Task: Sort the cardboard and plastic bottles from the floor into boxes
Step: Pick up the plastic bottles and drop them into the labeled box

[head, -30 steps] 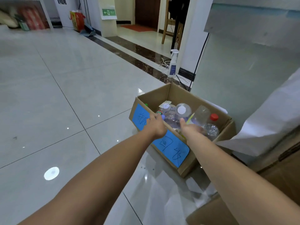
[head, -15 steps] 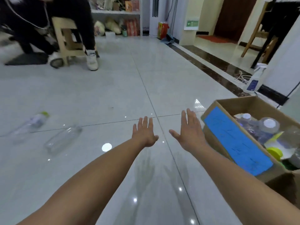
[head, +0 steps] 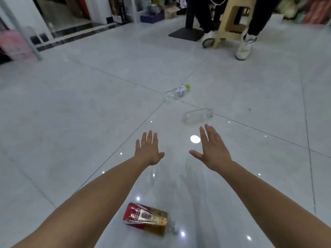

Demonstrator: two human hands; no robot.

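Note:
Three plastic bottles lie on the pale tiled floor. A clear bottle without a label (head: 198, 116) lies just beyond my right hand (head: 214, 150). Farther off lies a clear bottle with a green cap (head: 176, 92). Close to me, between my forearms, lies a bottle with a red label and amber liquid (head: 146, 218). My left hand (head: 148, 150) and my right hand are stretched out over the floor, palms down, fingers spread, holding nothing. No box is in view.
A person sits on a beige stool (head: 232, 17) at the far right, white shoes (head: 244, 48) on the floor, beside a black mat (head: 186, 34). Shelves and bags line the back wall. A pink bag (head: 13, 44) stands at the far left.
My view has swung left, away from the cardboard box, which has left the frame. Both hands came out of the box empty and now hover over the floor near the bottles.

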